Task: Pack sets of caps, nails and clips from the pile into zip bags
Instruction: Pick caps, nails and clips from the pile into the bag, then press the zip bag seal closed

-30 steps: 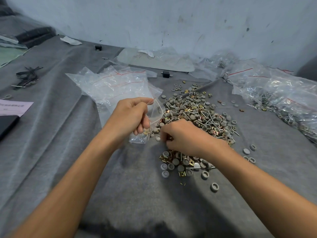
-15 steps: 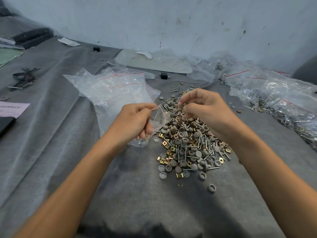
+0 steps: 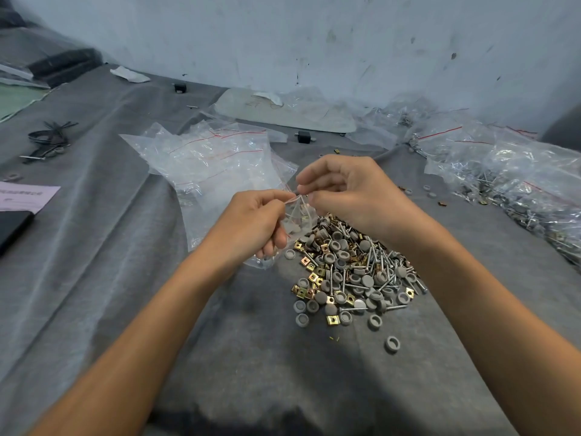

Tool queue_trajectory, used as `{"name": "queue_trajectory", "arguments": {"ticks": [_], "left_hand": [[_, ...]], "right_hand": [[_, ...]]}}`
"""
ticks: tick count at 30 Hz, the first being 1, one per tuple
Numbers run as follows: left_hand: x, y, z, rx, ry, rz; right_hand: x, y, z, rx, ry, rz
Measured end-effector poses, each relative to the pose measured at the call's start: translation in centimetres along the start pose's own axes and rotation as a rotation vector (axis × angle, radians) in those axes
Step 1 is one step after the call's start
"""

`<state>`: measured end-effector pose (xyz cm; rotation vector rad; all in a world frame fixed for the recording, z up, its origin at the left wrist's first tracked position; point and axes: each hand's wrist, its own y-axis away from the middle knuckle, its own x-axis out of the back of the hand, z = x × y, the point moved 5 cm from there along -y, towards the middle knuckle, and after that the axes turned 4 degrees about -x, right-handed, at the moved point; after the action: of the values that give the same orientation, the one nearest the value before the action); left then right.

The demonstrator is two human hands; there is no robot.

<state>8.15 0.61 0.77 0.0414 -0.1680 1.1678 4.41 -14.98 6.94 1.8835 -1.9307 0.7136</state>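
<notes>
Zip bag (image 3: 298, 217) in curled left hand (image 3: 251, 221)

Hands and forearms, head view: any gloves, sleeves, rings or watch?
Nothing worn shows. The left hand and right hand are bare, without gloves or rings. The left forearm and right forearm are bare to the frame's edge: no sleeve, watch or band.

— Inside the zip bag (image 3: 297, 223)?
— Blurred by plastic, half hidden behind the left grip (image 3: 254, 221); cannot count.
— Between the fingertips of the right grip (image 3: 355, 196)?
— Too small to tell, beyond the bag's rim.
— Far right?
— Cut off by the edge: filled bags (image 3: 518, 184).
— Left?
— Cropped too: a dark slab (image 3: 12, 229). Unreadable print on the pink paper (image 3: 25, 196).
</notes>
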Motion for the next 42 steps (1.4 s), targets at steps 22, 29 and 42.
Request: {"name": "queue_trajectory", "arguments": {"ticks": [22, 29, 42], "left_hand": [[-0.1, -0.1, 0.1, -0.051, 0.018, -0.043], [1.4, -0.7, 1.0, -0.049, 0.048, -0.028], [4.2, -0.8, 3.4, -0.123, 0.308, -0.055]], "right_hand": [[-1.6, 0.1, -0.8, 0.008, 0.102, -0.146], [-1.5, 0.4, -1.6, 0.063, -0.064, -0.136], [0.8, 0.7, -3.0, 0.134, 0.087, -0.256]]}}
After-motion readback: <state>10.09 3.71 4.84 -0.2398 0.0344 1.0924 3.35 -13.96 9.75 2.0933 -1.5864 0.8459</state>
